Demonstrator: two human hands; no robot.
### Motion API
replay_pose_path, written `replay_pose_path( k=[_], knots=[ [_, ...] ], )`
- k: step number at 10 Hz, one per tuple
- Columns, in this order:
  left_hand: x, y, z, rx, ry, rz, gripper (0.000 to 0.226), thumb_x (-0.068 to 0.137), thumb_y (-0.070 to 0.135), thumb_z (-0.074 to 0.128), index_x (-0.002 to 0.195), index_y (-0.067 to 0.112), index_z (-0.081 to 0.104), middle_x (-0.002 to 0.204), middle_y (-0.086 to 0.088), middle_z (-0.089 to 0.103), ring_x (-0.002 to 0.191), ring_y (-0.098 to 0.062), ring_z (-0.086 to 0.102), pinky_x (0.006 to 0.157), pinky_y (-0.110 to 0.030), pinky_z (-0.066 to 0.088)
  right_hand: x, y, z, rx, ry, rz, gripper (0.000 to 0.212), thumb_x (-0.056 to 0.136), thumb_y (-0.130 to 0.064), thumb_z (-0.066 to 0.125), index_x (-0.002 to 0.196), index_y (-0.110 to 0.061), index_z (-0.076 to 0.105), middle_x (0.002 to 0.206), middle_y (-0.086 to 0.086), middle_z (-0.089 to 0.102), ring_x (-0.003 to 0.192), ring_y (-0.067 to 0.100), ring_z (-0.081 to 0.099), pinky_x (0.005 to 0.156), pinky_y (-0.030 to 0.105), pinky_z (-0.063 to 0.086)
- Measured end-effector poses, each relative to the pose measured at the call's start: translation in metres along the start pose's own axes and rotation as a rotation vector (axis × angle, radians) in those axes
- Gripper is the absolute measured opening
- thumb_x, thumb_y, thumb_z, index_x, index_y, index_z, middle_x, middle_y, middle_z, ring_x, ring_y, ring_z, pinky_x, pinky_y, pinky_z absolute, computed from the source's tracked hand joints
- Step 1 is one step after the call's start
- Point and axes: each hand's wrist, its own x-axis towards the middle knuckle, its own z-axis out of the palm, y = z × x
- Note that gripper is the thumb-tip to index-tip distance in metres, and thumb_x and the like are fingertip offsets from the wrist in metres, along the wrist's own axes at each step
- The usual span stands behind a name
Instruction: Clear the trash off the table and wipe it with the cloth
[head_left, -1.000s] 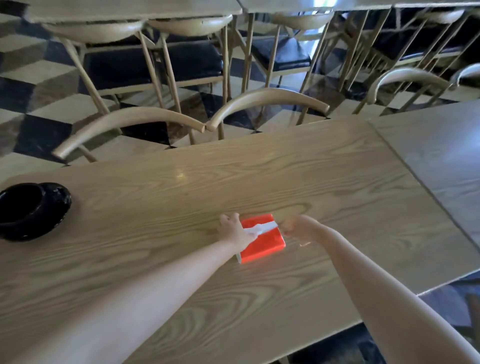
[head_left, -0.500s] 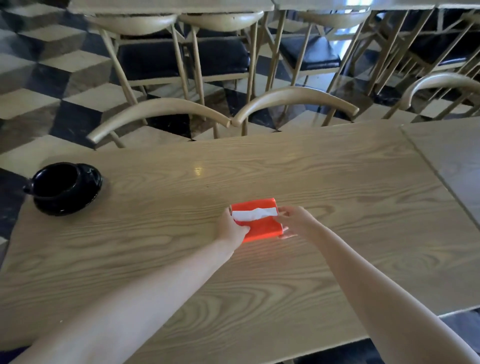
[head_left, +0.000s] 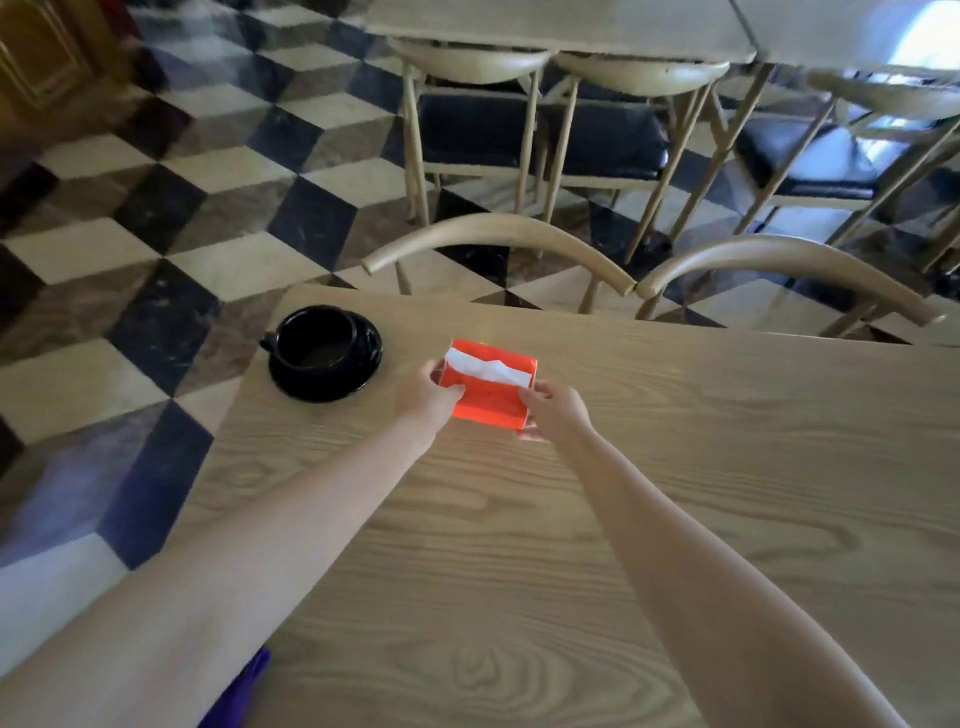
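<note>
An orange tissue box (head_left: 491, 397) with white tissue showing in its top slot is held over the light wooden table (head_left: 675, 467). My left hand (head_left: 428, 397) grips its left end and my right hand (head_left: 556, 413) grips its right end. The box sits just right of a black cup on a black saucer (head_left: 322, 356) near the table's left corner. A strip of purple fabric (head_left: 244, 691) shows at the bottom edge under my left forearm.
Two wooden chair backs (head_left: 498, 239) stand against the table's far edge. More chairs with black seats (head_left: 540, 135) and another table stand behind them. A checkered tile floor (head_left: 156, 234) lies off the table's left edge.
Both hands have carried the tissue box left across the table to a spot beside the black cup. The view has swung left with them.
</note>
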Motion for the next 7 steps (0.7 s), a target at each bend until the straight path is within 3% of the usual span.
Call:
replay_pose_path(
  k=[1,2,3,4,5,6,7],
  knots=[
    [0.018,-0.008,-0.021,-0.038,-0.037,-0.003,0.042,0.084,0.004,0.057,0.125,0.012,0.056,0.121,-0.007,0.063,0.106,-0.020,0.058,0.090,-0.031,0.045,0.009,-0.012,0.028,-0.029,0.055,-0.028,0.015,0.090,-0.015,0.050,0.088,-0.020,0.064,0.069,0.006,0.061,0.058,0.023,0.059,0.070,0.042,0.060],
    [0.033,-0.014,-0.033,-0.055,-0.052,0.001,0.041,0.083,0.001,0.058,0.123,0.010,0.056,0.120,-0.007,0.063,0.104,-0.017,0.057,0.085,-0.026,0.041,0.021,-0.022,0.046,-0.073,0.122,-0.032,0.022,0.090,-0.018,0.049,0.098,-0.013,0.069,0.077,0.008,0.062,0.065,0.028,0.062,0.079,0.047,0.058],
    [0.045,-0.019,-0.036,-0.073,-0.067,-0.018,0.045,0.084,0.000,0.057,0.127,0.010,0.054,0.122,-0.008,0.062,0.112,-0.022,0.057,0.095,-0.029,0.044,0.034,-0.026,0.055,-0.146,0.157,-0.034,0.027,0.090,-0.019,0.046,0.101,-0.007,0.068,0.074,0.007,0.061,0.068,0.029,0.063,0.082,0.049,0.057],
    [0.049,-0.024,-0.037,-0.043,-0.085,-0.039,0.042,0.083,0.000,0.056,0.123,0.010,0.056,0.119,-0.010,0.064,0.109,-0.024,0.058,0.092,-0.030,0.046,0.039,-0.025,0.061,-0.231,0.176,-0.013,0.031,0.090,-0.019,0.044,0.110,-0.006,0.064,0.071,0.004,0.060,0.069,0.028,0.062,0.083,0.049,0.056],
    [0.049,-0.029,-0.038,0.005,-0.119,-0.025,0.039,0.083,0.002,0.057,0.121,0.011,0.056,0.116,-0.010,0.064,0.107,-0.025,0.059,0.095,-0.036,0.047,0.040,-0.020,0.063,-0.300,0.173,-0.001,0.036,0.091,-0.021,0.044,0.121,-0.010,0.060,0.090,0.009,0.066,0.081,0.031,0.065,0.087,0.045,0.054],
    [0.047,-0.026,-0.043,0.056,-0.171,-0.028,0.037,0.084,0.007,0.056,0.121,0.011,0.055,0.114,-0.010,0.063,0.106,-0.026,0.059,0.095,-0.038,0.047,0.032,-0.024,0.064,-0.366,0.181,0.013,0.037,0.092,-0.024,0.042,0.120,-0.006,0.058,0.094,0.010,0.062,0.086,0.028,0.060,0.082,0.035,0.051],
    [0.048,-0.021,-0.049,0.124,-0.243,-0.042,0.026,0.083,0.009,0.054,0.108,0.013,0.057,0.101,-0.009,0.062,0.093,-0.025,0.059,0.080,-0.033,0.046,0.020,-0.034,0.066,-0.446,0.166,0.067,0.044,0.095,-0.031,0.042,0.126,-0.001,0.048,0.106,0.016,0.061,0.092,0.029,0.058,0.074,0.030,0.041]
  ],
)
